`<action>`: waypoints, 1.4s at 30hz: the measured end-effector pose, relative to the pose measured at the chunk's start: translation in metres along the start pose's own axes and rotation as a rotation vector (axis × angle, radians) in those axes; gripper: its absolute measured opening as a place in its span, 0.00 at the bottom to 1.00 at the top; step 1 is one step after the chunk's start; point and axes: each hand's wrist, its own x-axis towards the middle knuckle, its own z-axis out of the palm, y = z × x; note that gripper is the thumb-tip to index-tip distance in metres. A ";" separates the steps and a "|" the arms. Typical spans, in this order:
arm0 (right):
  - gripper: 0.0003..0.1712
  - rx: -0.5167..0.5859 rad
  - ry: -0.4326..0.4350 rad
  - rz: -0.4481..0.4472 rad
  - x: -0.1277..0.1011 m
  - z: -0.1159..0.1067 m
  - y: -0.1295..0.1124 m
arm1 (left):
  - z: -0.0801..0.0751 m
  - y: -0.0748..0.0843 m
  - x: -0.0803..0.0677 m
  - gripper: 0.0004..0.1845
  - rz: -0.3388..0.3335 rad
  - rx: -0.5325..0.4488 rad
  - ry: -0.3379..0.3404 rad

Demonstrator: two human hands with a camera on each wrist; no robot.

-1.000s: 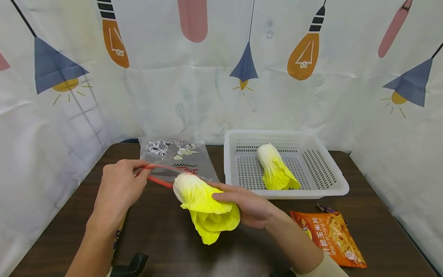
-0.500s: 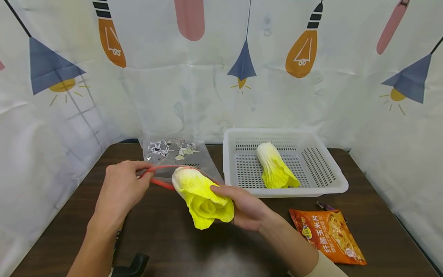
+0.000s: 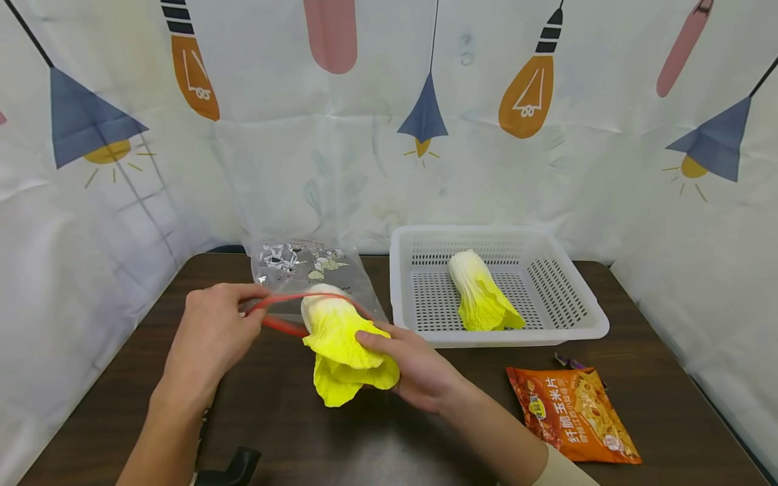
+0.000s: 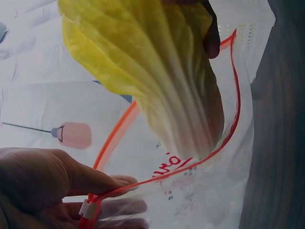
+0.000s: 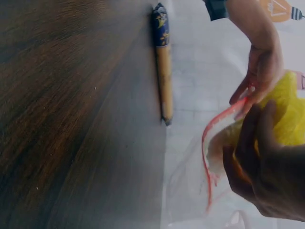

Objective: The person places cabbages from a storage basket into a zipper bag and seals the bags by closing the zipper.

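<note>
Cabbage (image 3: 340, 344): napa type, white stalk end, bright yellow crinkled leaves flaring at the near end. Stalk end sits just inside the mouth of the zip bag (image 3: 316, 270), leafy end still outside, pointing toward the person. Looks intact, leaves slightly splayed.

Right hand (image 3: 413, 368) grips the cabbage from the side, fingers curled over the leaves. Left hand (image 3: 213, 331) pinches the red zip rim (image 3: 286, 297) at its left corner, holding the mouth open in a loop around the stalk. In the left wrist view the rim (image 4: 224, 138) curves close round the stalk (image 4: 190, 119), little slack on that side.

Bag is clear, printed cartoon at the far end, lying flat on the dark desk (image 3: 292, 418) toward the back curtain.

White slotted basket (image 3: 583, 324) just right of the bag, second cabbage (image 3: 483, 293) inside. Orange snack packet (image 3: 571, 412) near the right front, well apart from the hands. Long wrapped stick (image 5: 163, 71) lies on the desk by the left forearm.
</note>
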 end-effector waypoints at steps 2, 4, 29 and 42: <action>0.33 -0.092 0.061 -0.040 0.001 0.002 0.001 | 0.000 0.001 0.000 0.14 -0.013 0.003 -0.028; 0.33 -0.175 0.111 -0.081 0.001 0.004 0.001 | 0.000 0.001 0.000 0.14 -0.022 0.005 -0.049; 0.29 -0.309 0.315 -0.300 0.025 0.025 0.005 | -0.002 0.000 0.000 0.16 0.014 0.000 -0.065; 0.26 -1.245 0.661 -0.776 0.029 0.037 0.009 | -0.005 -0.002 -0.001 0.18 0.013 -0.018 -0.084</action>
